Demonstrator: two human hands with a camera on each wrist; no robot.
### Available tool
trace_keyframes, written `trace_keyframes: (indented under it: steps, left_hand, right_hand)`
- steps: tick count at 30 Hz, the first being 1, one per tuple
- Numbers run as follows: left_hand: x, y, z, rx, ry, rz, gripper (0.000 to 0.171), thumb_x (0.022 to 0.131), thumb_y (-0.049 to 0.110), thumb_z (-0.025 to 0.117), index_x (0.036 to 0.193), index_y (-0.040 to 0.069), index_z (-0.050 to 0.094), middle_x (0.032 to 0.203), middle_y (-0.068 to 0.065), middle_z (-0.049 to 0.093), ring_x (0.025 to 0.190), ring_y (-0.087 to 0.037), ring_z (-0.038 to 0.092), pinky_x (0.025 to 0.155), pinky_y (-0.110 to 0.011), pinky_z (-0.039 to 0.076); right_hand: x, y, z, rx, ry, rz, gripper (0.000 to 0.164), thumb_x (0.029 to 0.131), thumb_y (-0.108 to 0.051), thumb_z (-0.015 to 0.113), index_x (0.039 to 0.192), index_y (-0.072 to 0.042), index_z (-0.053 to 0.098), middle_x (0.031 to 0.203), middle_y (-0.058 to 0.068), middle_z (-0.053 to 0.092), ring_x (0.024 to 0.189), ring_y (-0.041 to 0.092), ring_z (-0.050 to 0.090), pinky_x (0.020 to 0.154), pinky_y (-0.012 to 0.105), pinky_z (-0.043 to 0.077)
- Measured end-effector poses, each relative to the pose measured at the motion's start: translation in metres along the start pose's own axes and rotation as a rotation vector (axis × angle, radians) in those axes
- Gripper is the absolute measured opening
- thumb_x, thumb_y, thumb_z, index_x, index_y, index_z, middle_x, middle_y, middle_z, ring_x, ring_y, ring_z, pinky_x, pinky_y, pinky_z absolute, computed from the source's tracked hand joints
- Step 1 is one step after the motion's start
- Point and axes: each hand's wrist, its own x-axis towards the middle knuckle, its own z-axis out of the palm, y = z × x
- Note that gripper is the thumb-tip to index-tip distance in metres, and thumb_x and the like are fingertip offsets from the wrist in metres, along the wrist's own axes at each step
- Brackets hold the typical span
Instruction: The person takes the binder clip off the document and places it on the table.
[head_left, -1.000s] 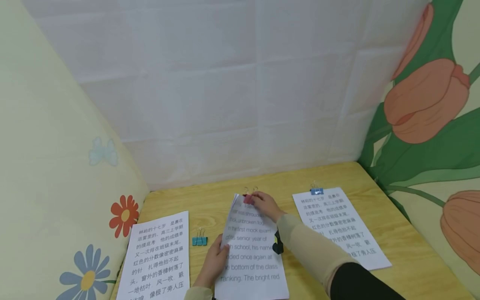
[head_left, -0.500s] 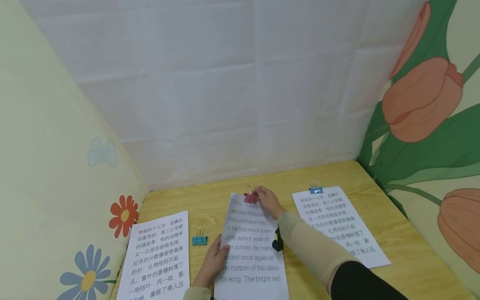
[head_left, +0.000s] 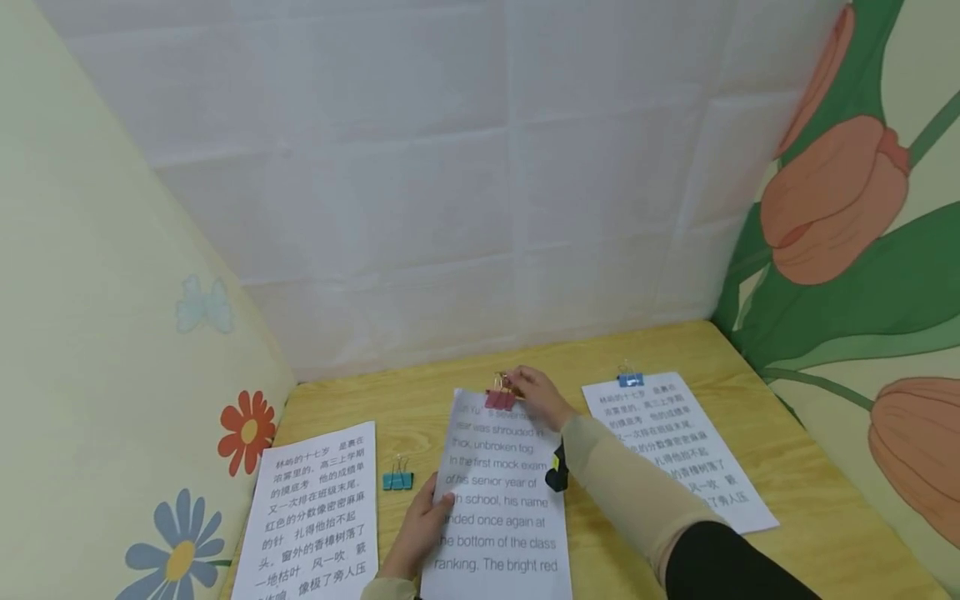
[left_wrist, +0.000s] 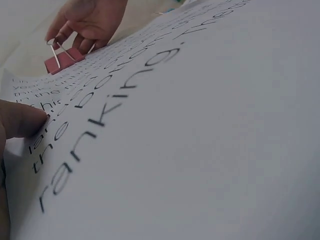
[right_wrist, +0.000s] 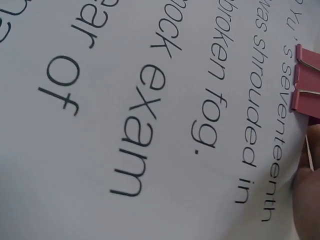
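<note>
A red binder clip (head_left: 500, 400) sits on the top edge of a stack of printed English sheets (head_left: 498, 500). At the clip's upper right, my right hand (head_left: 536, 393) pinches a wire handle with its fingertips. The left wrist view shows that hand (left_wrist: 97, 20) with its fingers at the upright handle of the clip (left_wrist: 62, 61). My left hand (head_left: 420, 527) grips the stack's left edge, its thumb (left_wrist: 25, 119) lying on the top sheet and its other fingers hidden. In the right wrist view the clip (right_wrist: 306, 80) bites over the paper edge, close to the fingers.
A teal binder clip (head_left: 397, 481) stands on the wooden table (head_left: 360, 400) between the middle stack and a left stack of Chinese text (head_left: 311, 508). On the right lies another printed stack (head_left: 667, 433) with a blue binder clip (head_left: 631, 380). A white cloth wall (head_left: 397, 208) closes the back.
My right fingers have moved from the red clip's body up to its wire handle. The clip's spread handles now stand closer together. My left hand keeps its hold on the stack.
</note>
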Motion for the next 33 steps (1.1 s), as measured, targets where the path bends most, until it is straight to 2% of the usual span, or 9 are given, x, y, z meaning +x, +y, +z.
trace_keyframes:
  steps: [5,8,11,18,22,27,30,33]
  left_hand:
    - [-0.006,-0.004,-0.008,-0.101,-0.065,-0.020,0.055,0.109,0.015,0.044,0.160,0.003,0.028,0.103,-0.009,0.070,0.084,-0.025,0.070,0.077,-0.037,0.056]
    - [-0.007,-0.007,-0.012,-0.125,-0.090,-0.024,0.056,0.109,0.015,0.044,0.161,0.002,0.026,0.106,-0.008,0.070,0.086,-0.025,0.071,0.078,-0.036,0.055]
    - [-0.008,-0.007,-0.013,-0.117,-0.081,-0.035,0.057,0.109,0.017,0.046,0.161,0.002,0.026,0.107,-0.007,0.070,0.088,-0.025,0.070,0.080,-0.036,0.054]
    - [-0.009,-0.008,-0.010,-0.121,-0.063,-0.041,0.059,0.109,0.019,0.046,0.161,0.003,0.026,0.106,-0.007,0.071,0.086,-0.025,0.070,0.081,-0.037,0.054]
    - [-0.010,-0.009,-0.009,-0.128,-0.068,-0.051,0.058,0.109,0.019,0.046,0.161,0.003,0.026,0.107,-0.007,0.070,0.087,-0.025,0.070,0.082,-0.037,0.054]
    - [-0.010,-0.010,-0.008,-0.097,-0.061,-0.044,0.058,0.108,0.019,0.047,0.161,0.003,0.028,0.111,-0.006,0.070,0.092,-0.024,0.068,0.087,-0.035,0.051]
    - [-0.011,-0.010,-0.008,-0.090,-0.064,-0.043,0.057,0.108,0.019,0.047,0.160,0.003,0.029,0.109,-0.007,0.070,0.090,-0.025,0.068,0.086,-0.036,0.051]
    - [-0.011,-0.010,-0.009,-0.086,-0.069,-0.045,0.057,0.108,0.019,0.046,0.160,0.003,0.029,0.108,-0.007,0.069,0.088,-0.025,0.068,0.085,-0.036,0.052]
  right_hand:
    - [-0.002,-0.007,-0.002,0.000,-0.083,-0.007,0.027,0.107,-0.018,0.057,0.117,0.006,0.063,0.117,0.017,0.070,0.107,0.025,0.067,0.103,0.044,0.049]
    - [-0.003,-0.009,-0.002,-0.014,-0.109,0.012,0.039,0.108,-0.019,0.057,0.136,0.007,0.056,0.125,0.021,0.068,0.110,0.029,0.067,0.102,0.044,0.051]
    - [-0.001,-0.006,-0.003,-0.008,-0.111,0.036,0.049,0.107,-0.020,0.057,0.148,0.005,0.048,0.133,0.023,0.065,0.114,0.032,0.067,0.103,0.045,0.050]
    - [-0.002,-0.011,-0.004,-0.036,-0.128,0.107,0.054,0.105,-0.027,0.061,0.149,0.003,0.049,0.134,0.018,0.066,0.118,0.033,0.065,0.109,0.047,0.045]
    - [-0.001,-0.010,-0.006,-0.011,-0.170,0.152,0.058,0.105,-0.026,0.062,0.151,0.005,0.045,0.141,0.021,0.060,0.124,0.033,0.061,0.111,0.046,0.044]
    - [-0.002,-0.006,-0.012,0.012,-0.254,0.186,0.056,0.107,-0.017,0.056,0.152,0.011,0.038,0.145,0.029,0.053,0.122,0.030,0.062,0.104,0.038,0.049]
    - [-0.003,-0.004,-0.017,0.052,-0.304,0.202,0.055,0.108,-0.013,0.053,0.153,0.012,0.034,0.143,0.029,0.055,0.122,0.031,0.063,0.100,0.035,0.052]
    - [-0.004,-0.003,-0.021,0.119,-0.338,0.222,0.056,0.109,-0.013,0.050,0.155,0.012,0.029,0.147,0.030,0.050,0.125,0.031,0.061,0.101,0.035,0.051]
